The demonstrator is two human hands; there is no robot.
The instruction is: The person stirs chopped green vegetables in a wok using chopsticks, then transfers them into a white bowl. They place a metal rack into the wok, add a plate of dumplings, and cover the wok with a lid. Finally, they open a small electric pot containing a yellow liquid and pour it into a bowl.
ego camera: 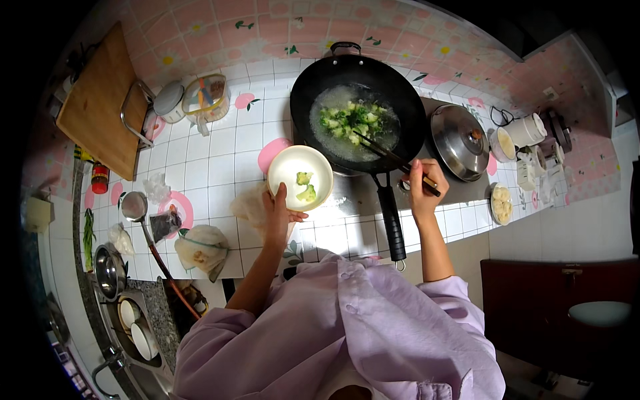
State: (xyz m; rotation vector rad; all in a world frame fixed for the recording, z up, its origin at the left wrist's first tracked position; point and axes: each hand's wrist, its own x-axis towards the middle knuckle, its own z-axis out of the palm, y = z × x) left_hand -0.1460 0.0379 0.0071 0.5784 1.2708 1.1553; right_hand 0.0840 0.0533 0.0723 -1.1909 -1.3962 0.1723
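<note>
My left hand [280, 212] grips a cream bowl [285, 165] by its near rim, thumb inside. Two pieces of broccoli [306, 192] lie in it. Dark chopsticks [395, 159] are held in my right hand [427, 192], their tips among the broccoli in the wok. The black wok [307, 95] stands on the stove [345, 195] with bubbly liquid and many cut broccoli florets [345, 122] inside. Its black handle [390, 220] points toward me, left of my right forearm. The bowl is left of the wok, over the counter and the stove's edge.
A domed steel lid [457, 142] sits right of the wok, with a plate of pale round food [501, 204] beyond it. At left are a ladle [135, 206], plastic bags [201, 247], a wooden board [102, 110] and a jar [170, 102]. A sink [135, 345] holds dishes.
</note>
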